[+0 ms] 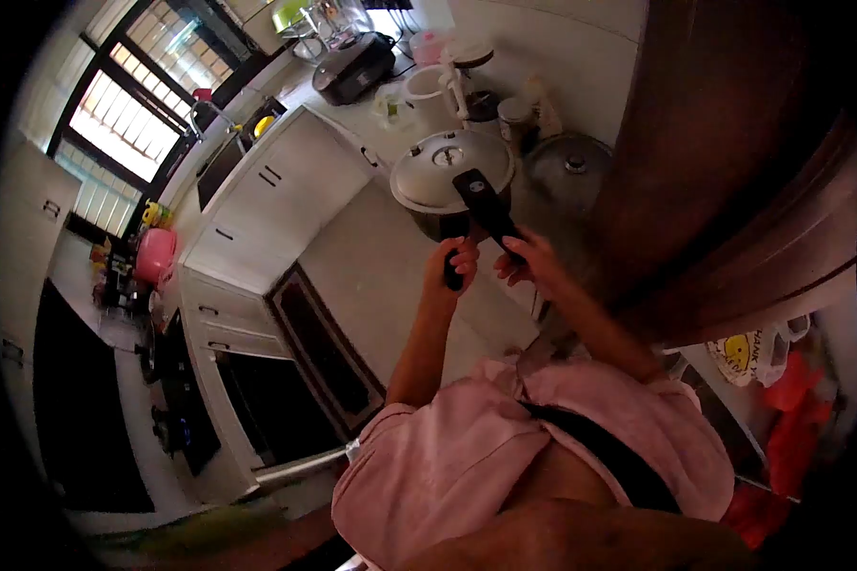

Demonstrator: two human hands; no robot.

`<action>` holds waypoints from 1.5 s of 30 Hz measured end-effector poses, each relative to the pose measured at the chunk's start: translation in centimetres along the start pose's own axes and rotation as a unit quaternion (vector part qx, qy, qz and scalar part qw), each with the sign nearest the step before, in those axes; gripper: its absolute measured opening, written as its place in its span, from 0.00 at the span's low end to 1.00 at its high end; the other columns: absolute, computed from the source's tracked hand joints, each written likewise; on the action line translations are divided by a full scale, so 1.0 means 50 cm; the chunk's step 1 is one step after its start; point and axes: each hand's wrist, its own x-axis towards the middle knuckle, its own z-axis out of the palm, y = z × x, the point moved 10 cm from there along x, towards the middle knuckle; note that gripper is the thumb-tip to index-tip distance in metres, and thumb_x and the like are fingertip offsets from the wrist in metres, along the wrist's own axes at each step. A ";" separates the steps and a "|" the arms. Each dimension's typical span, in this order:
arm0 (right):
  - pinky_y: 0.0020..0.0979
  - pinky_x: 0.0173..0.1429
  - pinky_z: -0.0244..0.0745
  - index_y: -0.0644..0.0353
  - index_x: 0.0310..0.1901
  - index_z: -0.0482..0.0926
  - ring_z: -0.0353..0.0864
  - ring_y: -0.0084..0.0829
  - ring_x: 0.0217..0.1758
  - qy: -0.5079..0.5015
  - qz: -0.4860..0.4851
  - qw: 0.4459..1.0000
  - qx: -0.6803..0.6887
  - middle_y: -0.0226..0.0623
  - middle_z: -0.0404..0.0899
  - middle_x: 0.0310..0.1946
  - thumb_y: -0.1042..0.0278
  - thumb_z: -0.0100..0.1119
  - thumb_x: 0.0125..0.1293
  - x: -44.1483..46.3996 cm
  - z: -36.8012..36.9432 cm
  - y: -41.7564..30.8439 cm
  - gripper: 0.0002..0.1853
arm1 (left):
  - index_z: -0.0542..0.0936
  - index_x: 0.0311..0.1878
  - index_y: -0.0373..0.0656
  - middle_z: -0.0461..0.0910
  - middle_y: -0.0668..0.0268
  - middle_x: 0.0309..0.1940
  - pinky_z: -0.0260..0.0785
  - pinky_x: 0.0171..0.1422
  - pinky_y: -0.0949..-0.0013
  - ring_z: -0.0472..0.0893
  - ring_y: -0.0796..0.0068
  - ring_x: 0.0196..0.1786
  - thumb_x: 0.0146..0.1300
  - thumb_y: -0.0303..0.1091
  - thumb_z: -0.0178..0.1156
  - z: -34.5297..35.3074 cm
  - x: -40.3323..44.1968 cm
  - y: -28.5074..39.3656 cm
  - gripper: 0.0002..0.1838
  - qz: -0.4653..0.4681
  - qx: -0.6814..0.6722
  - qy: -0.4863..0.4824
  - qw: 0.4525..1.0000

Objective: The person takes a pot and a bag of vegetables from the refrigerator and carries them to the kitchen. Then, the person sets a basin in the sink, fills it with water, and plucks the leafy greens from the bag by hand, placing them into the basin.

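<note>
A silver pressure cooker [427, 183] is in front of me, its round metal lid on top. Two long black handles point toward me and sit apart at an angle. My left hand [454, 264] is wrapped round the pot handle [454, 226]. Around the end of the lid handle [486, 205], which crosses the lid's edge to the right, my right hand [530, 259] is closed. Whatever supports the cooker is hidden beneath it.
Behind the cooker are a white jug [427, 90] and a black appliance [354, 68] on the counter. A domed glass lid [569, 167] lies to the right, near a large brown wooden panel [714, 162]. White cabinets [286, 186] line the left; plastic bags [747, 354] lie at lower right.
</note>
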 end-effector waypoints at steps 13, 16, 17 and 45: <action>0.27 0.24 0.72 0.52 0.53 0.70 0.79 0.26 0.22 0.112 0.024 0.992 0.045 0.35 0.79 0.25 0.52 0.57 0.62 0.051 -0.080 0.031 0.21 | 0.64 0.30 0.42 0.62 0.71 0.22 0.56 0.19 0.81 0.61 0.84 0.19 0.61 0.25 0.50 -0.028 0.099 0.014 0.06 -0.019 0.027 -0.018 0.999; 0.28 0.24 0.73 0.52 0.52 0.70 0.79 0.26 0.22 0.135 0.038 0.989 0.048 0.35 0.79 0.25 0.51 0.57 0.62 0.049 -0.099 0.038 0.21 | 0.65 0.31 0.41 0.62 0.71 0.22 0.55 0.19 0.81 0.61 0.84 0.19 0.61 0.25 0.50 -0.053 0.120 0.007 0.05 -0.036 -0.001 -0.016 0.999; 0.28 0.24 0.74 0.52 0.52 0.69 0.79 0.27 0.23 0.146 0.050 0.988 0.028 0.36 0.79 0.26 0.51 0.55 0.64 0.040 -0.103 0.042 0.20 | 0.66 0.31 0.41 0.63 0.71 0.22 0.55 0.20 0.81 0.61 0.84 0.19 0.61 0.25 0.50 -0.052 0.119 -0.003 0.04 -0.054 -0.021 -0.023 0.998; 0.28 0.30 0.73 0.61 0.44 0.75 0.78 0.26 0.30 -0.028 0.042 0.977 -0.205 0.37 0.79 0.31 0.51 0.52 0.65 -0.410 -0.170 0.165 0.20 | 0.62 0.57 0.42 0.66 0.55 0.54 0.65 0.57 0.51 0.68 0.53 0.55 0.53 0.53 0.63 -0.170 0.035 -0.073 0.36 0.074 0.134 0.180 0.972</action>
